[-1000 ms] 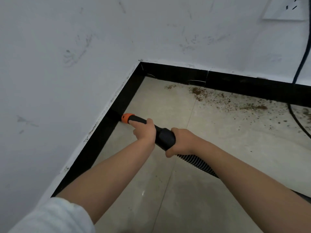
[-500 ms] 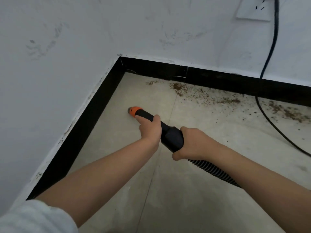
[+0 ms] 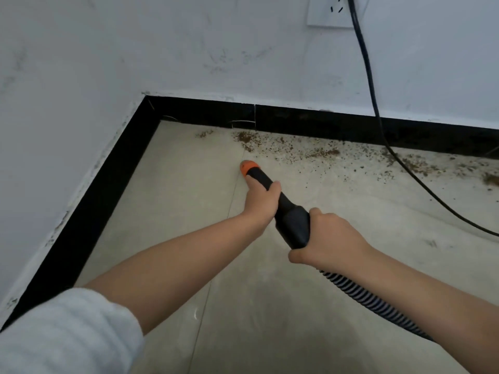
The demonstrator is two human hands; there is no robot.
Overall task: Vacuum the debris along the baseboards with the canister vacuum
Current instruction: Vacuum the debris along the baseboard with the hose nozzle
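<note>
I hold the vacuum wand in both hands, low over the floor, so I can steer its tip along the wall's edge. My left hand is wrapped around the thin black neck, close to the orange nozzle, to aim it finely. My right hand is curled around the thicker grip behind it, carrying the weight and pushing; the ribbed hose runs back from this hand under my forearm.

The nozzle sits just ahead of my left hand, and I cannot tell whether it touches the floor or hangs just above it. The debris, brown crumbs, lies beyond and to the right of the nozzle, scattered along the foot of the black baseboard. The nearest clump is near the tip but apart from it.

A black power cord drops from a wall socket and crosses the floor through the crumbs, far to the right of my right hand. I judge it could snag the nozzle there.
</note>
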